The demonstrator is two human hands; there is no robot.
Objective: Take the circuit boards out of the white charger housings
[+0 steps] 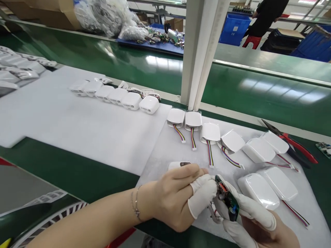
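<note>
My left hand [178, 196], with white finger cots on thumb and forefinger, is closed around a white plastic shell [179, 165] and pinches the end of a small green circuit board [228, 201]. My right hand [254, 222], gloved at the fingertips, grips that same board from below at the bottom right. A thin wire tail hangs under the board. Just beyond my hands, several white charger housings with coloured ribbon wires [210, 134] lie in a row on a white foam sheet [165, 144].
Closed white housings [131, 101] line the left foam pad. Red-handled cutters [297, 144] lie at the right. A white post [199, 51] rises from the green conveyor [258, 89]. Beyond it are a blue tray of parts, blue bins and a standing person [266, 17].
</note>
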